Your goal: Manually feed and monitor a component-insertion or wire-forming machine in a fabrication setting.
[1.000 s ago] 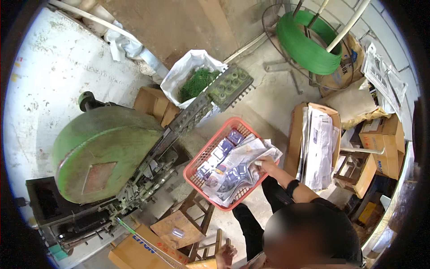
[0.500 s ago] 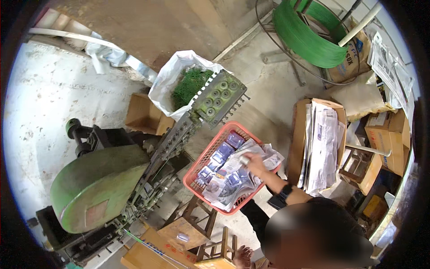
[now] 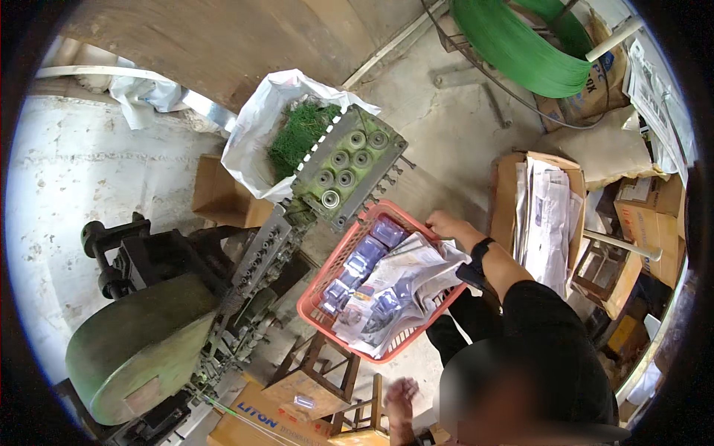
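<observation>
A red plastic basket [image 3: 306, 305] holds several clear, purple-tinted plastic packs [image 3: 358, 260] along its left side. Crumpled newspaper sheets [image 3: 372, 327] cover much of the rest, with another pack on top of them. My right hand [image 3: 448, 226] is at the basket's far right rim, fingers curled over it; the fingertips are partly hidden. A dark band sits on that wrist. My left hand [image 3: 401, 401] hangs near the lower edge beside a wooden stool [image 3: 309, 383], slightly blurred, fingers apart and holding nothing.
A green machine [image 3: 141, 349] with a roller head [image 3: 349, 160] stands left of the basket. Behind it, a white sack [image 3: 249, 152] holds green wire scraps. A carton of newspapers [image 3: 547, 215] stands to the right. A green wire coil [image 3: 520, 56] lies at the far right.
My right hand has left the newspaper, where it held a small whitish thing, and moved right to the basket rim. My left hand has risen slightly. The view has shifted a little.
</observation>
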Tool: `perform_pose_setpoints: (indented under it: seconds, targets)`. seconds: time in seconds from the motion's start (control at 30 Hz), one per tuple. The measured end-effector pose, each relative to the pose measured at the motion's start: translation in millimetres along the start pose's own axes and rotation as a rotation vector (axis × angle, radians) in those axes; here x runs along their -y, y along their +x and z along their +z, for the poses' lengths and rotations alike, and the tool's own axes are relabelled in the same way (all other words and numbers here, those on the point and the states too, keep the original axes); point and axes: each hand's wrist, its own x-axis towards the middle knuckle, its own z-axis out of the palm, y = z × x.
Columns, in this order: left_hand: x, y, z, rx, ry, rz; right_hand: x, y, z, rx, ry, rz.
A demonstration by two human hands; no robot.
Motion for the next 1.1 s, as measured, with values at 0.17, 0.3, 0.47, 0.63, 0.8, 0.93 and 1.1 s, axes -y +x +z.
perform_pose_setpoints:
  seconds: [0.17, 0.3, 0.47, 0.63, 0.8, 0.93, 1.1]
  targets:
    - [-55, 78, 33, 0.133, -0.042, 0.179, -19, -97, -34, -0.413, 0.727, 0.225]
    - [-59, 136, 23, 0.052, 0.025, 0.117, -61, -191, -113, -0.868, 0.82, 0.304]
    - [-86, 103, 4, -0.099, 0.249, 0.336, 8, -267, -248, -0.949, 1.344, -0.077]
    - [-85, 33, -41, 0.144, 0.345, 0.248, 216, -270, -364, -0.775, 1.351, -0.442]
    - [-35, 17, -140, 0.029, 0.268, 0.092, 437, -221, -415, -0.344, 1.171, -0.723]
    - [1, -32, -166, -0.345, -0.098, 0.108, 542, -186, -431, -0.119, 1.078, -0.893]
    - [126, -48, -182, -0.251, -0.329, 0.153, 586, -107, -433, 0.178, 1.094, -0.921]
